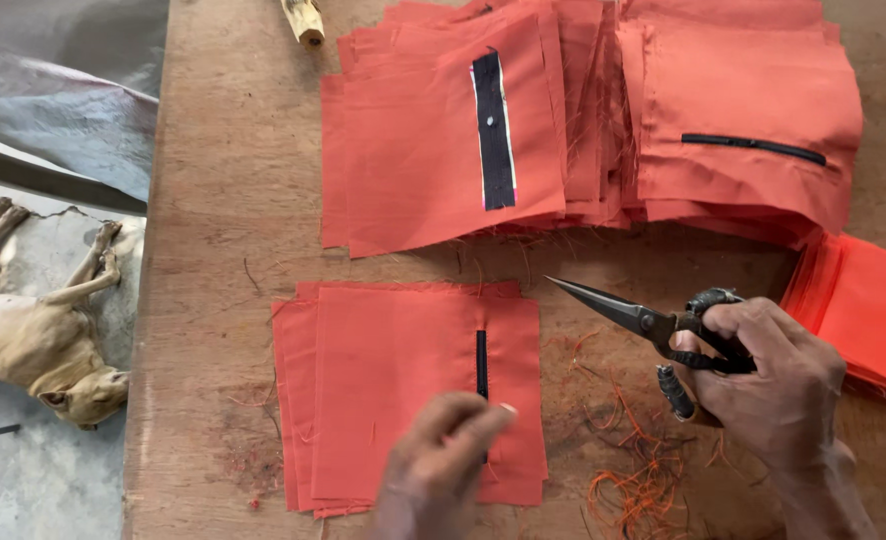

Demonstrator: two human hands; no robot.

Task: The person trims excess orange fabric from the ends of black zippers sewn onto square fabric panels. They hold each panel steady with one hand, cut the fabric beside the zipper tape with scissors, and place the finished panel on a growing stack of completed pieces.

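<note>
My right hand (778,385) grips a pair of dark metal scissors (653,325), blades closed and pointing left over the wooden table (213,200). My left hand (443,460) rests with its fingertips on an orange fabric piece (383,380) that has a short black slit strip (481,365) near its right side. That piece tops a small stack near the table's front. The scissor tips hover just right of this stack, apart from it.
At the back lie a pile of orange pieces with a long black strip (493,130) and another with a black slit (753,145). More orange cloth (863,310) sits at right. Loose orange threads (643,480) litter the front. A dog (43,340) lies on the floor at left.
</note>
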